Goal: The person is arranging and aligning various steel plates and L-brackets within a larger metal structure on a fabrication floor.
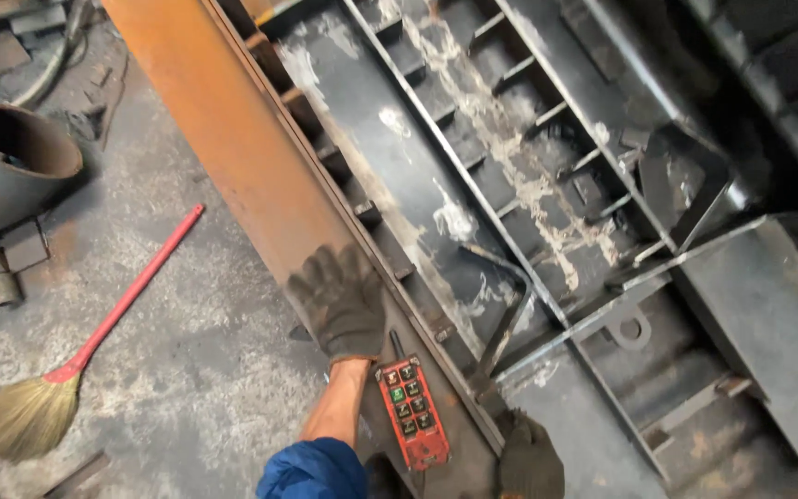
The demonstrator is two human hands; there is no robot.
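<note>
A long rusty orange steel beam [233,139] runs diagonally through the view, from the top left down toward the person at the bottom, and it dominates the scene; beside it on the right lies a dark ribbed steel frame [510,166], streaked with pale residue, its long axis parallel to the beam. The left hand [339,300], in a dark work glove, lies flat on the beam's lower stretch, fingers spread and pointing up along the beam's length, palm pressing down and gripping nothing. Just beside that wrist, toward the right and a little nearer the person, a red button remote [412,411] rests on the beam's edge, its long side lined up with the beam too. The right hand [528,457], also gloved, sits low at the bottom edge, just right of the remote and against the frame's edge; whether its fingers are closed on anything cannot be told, since it is half cut off. The remote lies between the two hands, close to both. Off on the concrete floor [187,370] to the left rest a broom [76,370] with a red handle and a large rusty pipe [11,166].
</note>
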